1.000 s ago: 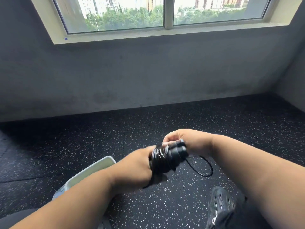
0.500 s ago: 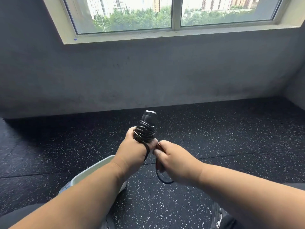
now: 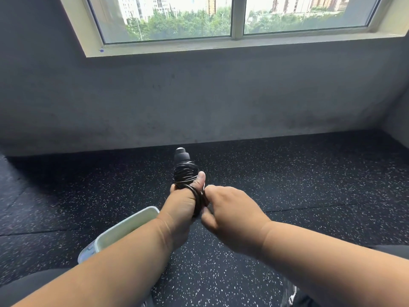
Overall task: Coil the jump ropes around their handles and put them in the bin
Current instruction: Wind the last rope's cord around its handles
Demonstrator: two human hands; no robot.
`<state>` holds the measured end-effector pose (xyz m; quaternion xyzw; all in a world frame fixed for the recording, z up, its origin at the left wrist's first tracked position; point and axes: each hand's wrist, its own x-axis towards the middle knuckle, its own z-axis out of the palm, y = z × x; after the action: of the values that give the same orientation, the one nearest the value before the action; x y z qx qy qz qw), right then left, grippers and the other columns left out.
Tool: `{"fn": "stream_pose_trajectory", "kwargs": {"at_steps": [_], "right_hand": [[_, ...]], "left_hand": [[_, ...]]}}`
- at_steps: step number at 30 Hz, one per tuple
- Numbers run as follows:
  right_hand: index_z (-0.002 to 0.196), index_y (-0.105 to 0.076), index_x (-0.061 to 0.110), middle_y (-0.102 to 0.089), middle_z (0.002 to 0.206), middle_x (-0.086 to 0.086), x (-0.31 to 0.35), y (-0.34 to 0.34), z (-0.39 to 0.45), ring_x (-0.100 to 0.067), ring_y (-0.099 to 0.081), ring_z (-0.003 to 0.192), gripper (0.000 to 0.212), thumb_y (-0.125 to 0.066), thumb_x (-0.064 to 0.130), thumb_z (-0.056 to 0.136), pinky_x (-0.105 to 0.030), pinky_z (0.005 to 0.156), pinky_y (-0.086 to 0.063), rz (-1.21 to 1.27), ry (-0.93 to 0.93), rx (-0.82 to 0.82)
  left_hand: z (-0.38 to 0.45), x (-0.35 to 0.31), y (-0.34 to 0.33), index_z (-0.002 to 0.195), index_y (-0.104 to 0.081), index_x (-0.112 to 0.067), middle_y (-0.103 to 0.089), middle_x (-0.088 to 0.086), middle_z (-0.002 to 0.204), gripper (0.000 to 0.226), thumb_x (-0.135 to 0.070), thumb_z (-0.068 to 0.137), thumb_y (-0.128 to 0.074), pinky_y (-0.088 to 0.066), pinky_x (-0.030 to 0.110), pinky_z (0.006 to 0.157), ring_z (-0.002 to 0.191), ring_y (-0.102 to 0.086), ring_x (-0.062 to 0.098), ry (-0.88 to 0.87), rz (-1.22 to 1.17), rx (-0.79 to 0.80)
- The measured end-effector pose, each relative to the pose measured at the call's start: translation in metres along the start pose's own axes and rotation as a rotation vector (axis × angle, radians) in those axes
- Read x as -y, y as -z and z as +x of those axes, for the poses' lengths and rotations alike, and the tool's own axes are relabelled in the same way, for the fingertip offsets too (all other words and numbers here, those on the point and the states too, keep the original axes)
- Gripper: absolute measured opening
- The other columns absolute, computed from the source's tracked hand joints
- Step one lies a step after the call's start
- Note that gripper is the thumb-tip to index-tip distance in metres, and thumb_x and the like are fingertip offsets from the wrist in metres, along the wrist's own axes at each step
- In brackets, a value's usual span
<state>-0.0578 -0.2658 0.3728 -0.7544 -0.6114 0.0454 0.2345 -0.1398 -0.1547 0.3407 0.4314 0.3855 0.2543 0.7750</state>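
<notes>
left hand (image 3: 180,207) grips coiled jump rope (image 3: 185,173) | right hand (image 3: 230,216) pinches cord

1. Left hand (image 3: 180,209) grips the black jump rope handles (image 3: 182,156) upright, thumb up against the coiled rope (image 3: 185,175).
2. Right hand (image 3: 232,214) is just beside it, fingers curled, pinching the rope at the left thumb.
3. A pale bin (image 3: 124,229) sits on the speckled black floor (image 3: 309,185), partly behind the left forearm.
4. Grey wall (image 3: 199,96) ahead, window (image 3: 232,18) above.
</notes>
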Motion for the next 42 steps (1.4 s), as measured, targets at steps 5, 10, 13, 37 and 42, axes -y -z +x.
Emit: {"fn": "stream_pose_trajectory", "kwargs": {"at_steps": [5, 10, 13, 37, 42], "right_hand": [[0.082, -0.037, 0.028, -0.060, 0.072, 0.001, -0.007, -0.012, 0.000, -0.027, -0.057, 0.061, 0.017, -0.045, 0.040, 0.090, -0.036, 0.056, -0.033, -0.221, 0.172, -0.146], [0.086, -0.052, 0.023, -0.062, 0.076, 0.000, -0.005, -0.012, -0.003, -0.027, -0.059, 0.063, 0.018, -0.049, 0.040, 0.088, -0.038, 0.056, -0.042, -0.250, 0.157, -0.157], [0.089, -0.056, 0.023, -0.063, 0.080, 0.002, 0.001, -0.010, -0.008, -0.024, -0.060, 0.067, 0.022, -0.048, 0.043, 0.085, -0.038, 0.059, -0.048, -0.168, 0.086, -0.194], [0.081, -0.052, 0.030, -0.055, 0.073, 0.013, -0.013, -0.017, 0.007, -0.007, -0.052, 0.070, 0.020, -0.065, 0.016, 0.074, -0.028, 0.065, -0.044, 0.360, -0.080, -0.336], [0.112, -0.050, 0.034, -0.072, 0.081, 0.005, -0.018, -0.011, 0.008, -0.020, -0.063, 0.073, 0.040, -0.063, 0.018, 0.078, -0.041, 0.070, -0.051, 0.298, -0.074, -0.299]], "left_hand": [[-0.001, 0.002, 0.003, 0.134, -0.062, -0.024, -0.063, 0.010, 0.102, 0.076, -0.058, 0.071, -0.088, -0.053, 0.043, 0.089, 0.096, -0.065, 0.025, 0.103, -0.093, 0.180], [0.006, 0.008, 0.003, 0.116, -0.058, -0.020, -0.055, 0.013, 0.095, 0.061, -0.033, 0.067, -0.093, -0.053, 0.040, 0.079, 0.087, -0.060, 0.026, 0.093, -0.198, 0.219], [0.010, 0.008, 0.003, 0.091, -0.055, -0.020, -0.051, 0.007, 0.079, 0.039, -0.024, 0.066, -0.085, -0.049, 0.036, 0.065, 0.069, -0.055, 0.021, 0.101, -0.239, 0.195], [0.000, 0.006, -0.012, 0.110, -0.065, -0.008, -0.069, 0.014, 0.092, 0.022, -0.014, 0.092, -0.077, -0.058, 0.031, 0.060, 0.075, -0.070, 0.021, -0.050, -0.116, 0.047], [-0.007, 0.002, -0.015, 0.096, -0.072, -0.010, -0.072, 0.008, 0.089, 0.005, -0.009, 0.098, -0.067, -0.057, 0.025, 0.061, 0.073, -0.068, 0.013, -0.053, -0.025, 0.139]]}}
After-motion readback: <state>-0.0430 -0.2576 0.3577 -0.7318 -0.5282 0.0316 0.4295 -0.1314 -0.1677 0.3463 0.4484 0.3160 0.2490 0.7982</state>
